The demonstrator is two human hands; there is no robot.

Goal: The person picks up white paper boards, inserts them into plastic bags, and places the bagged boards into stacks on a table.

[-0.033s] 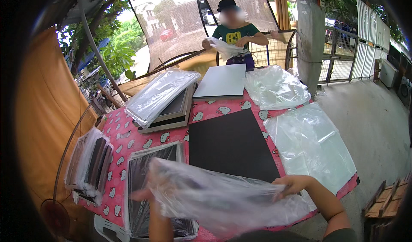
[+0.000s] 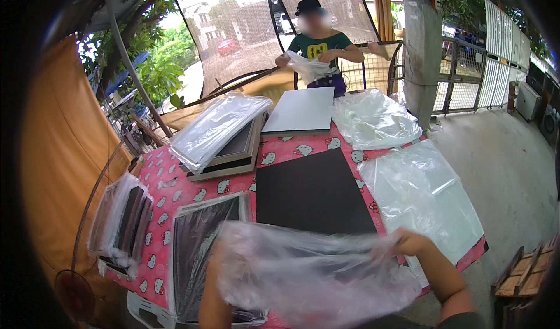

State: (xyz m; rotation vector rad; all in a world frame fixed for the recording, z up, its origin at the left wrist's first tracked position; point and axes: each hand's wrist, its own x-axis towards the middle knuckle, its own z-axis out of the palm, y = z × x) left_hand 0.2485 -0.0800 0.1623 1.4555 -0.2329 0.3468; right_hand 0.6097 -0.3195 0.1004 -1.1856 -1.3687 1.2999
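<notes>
Head view: the right hand [image 2: 408, 243] pinches clear plastic [image 2: 315, 273]; the left hand is veiled, its hold unclear. Wrapped panels [image 2: 198, 250] leftward seem done; the black panel [image 2: 309, 195] ahead lies bare.

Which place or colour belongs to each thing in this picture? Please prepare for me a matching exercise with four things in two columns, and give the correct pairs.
1. nearest clear plastic
2. black board
3. pale board
4. table cover

A. pink with white cat prints
B. on the far side, closest to the co-worker
C. gripped by the person's right hand
D. lying flat, just left of the spread plastic pile

Pairs: 1-C; 2-D; 3-B; 4-A
</notes>
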